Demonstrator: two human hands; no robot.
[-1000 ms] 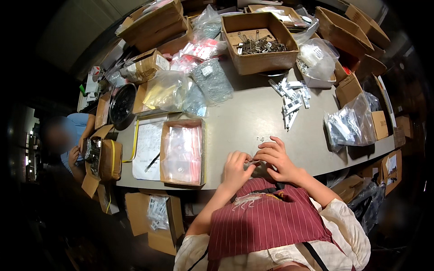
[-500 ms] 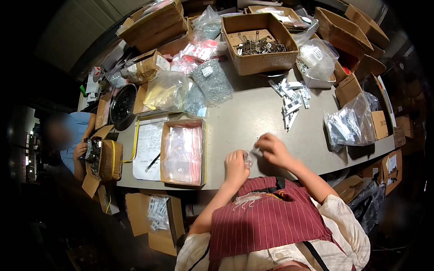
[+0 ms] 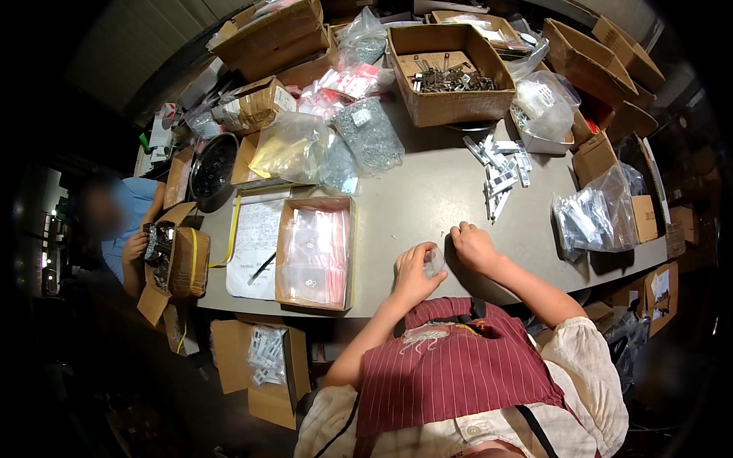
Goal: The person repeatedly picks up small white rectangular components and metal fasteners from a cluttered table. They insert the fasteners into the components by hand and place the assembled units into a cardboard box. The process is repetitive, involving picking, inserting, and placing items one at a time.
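Note:
My left hand [image 3: 414, 276] is closed around a small, clear, rounded plastic thing [image 3: 434, 262], perhaps a cup or a bag; its exact kind cannot be told. Just to the right, close to the table's front edge, my right hand [image 3: 473, 247] rests low over the surface. Its fingers are bent together, and anything between the fingertips is too small to make out. Tiny specks lie on the table just beyond both hands. Farther off to the right is a loose pile of grey-white metal pieces [image 3: 502, 174].
An open carton [image 3: 353, 252] of clear, red-edged bags stands left, beside written sheets [image 3: 252, 240] with a pen. At the back sits a cardboard box [image 3: 450, 107] of small metal parts. A bag of metal pieces [image 3: 595, 214] lies right. At far left a person in blue handles another carton [image 3: 189, 263].
My left hand has moved right and slightly forward, turning so the clear thing shows more. My right hand has shifted right, its fingers drawn closer together. The whole view has shifted slightly.

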